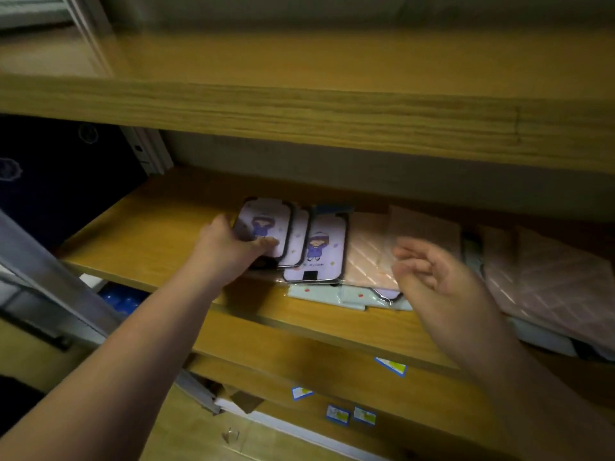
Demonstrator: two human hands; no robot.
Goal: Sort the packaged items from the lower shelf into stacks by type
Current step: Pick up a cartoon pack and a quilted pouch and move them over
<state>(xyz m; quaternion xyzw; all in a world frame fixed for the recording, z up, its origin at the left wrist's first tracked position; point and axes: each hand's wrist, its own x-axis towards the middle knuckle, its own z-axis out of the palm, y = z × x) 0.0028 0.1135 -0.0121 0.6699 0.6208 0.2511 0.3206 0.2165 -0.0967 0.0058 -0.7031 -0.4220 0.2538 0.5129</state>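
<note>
On the wooden lower shelf (146,241), under the thick upper shelf board (299,108), packaged items lie in a loose overlapping row from centre to right. Biggest: pink quilted packs (545,281) at far right, overlapping each other and hanging past the shelf's front edge. Next, two more pink diagonal-stripe packs (369,251) mid-shelf, partly hidden by the right hand. Under these, at the front edge, pale mint packs with small red dots (319,294) lie flat, only their front strip showing. Left of the pink ones, three lilac cartoon-figure cases with dark rims are fanned: nearest one (324,251) lies on top of the mint packs, a middle one (296,241) is mostly covered, and the leftmost case (266,224) sits farthest back.

Left hand (229,244) reaches in from lower left, fingers curled round the left edge of the leftmost case, thumb pressed on its face: a grip on that case. Right hand (432,271) hovers just above the pink packs, palm turned left, fingers loosely spread and slightly bent, holding nothing; touching or not, cannot tell.

Smaller stuff: dark navy box (60,181) beyond the shelf's left end, a grey metal upright (149,151) at the back corner, small blue-edged labels (389,366) on the wood below the shelf, blue objects (119,299) low left, blurred.
</note>
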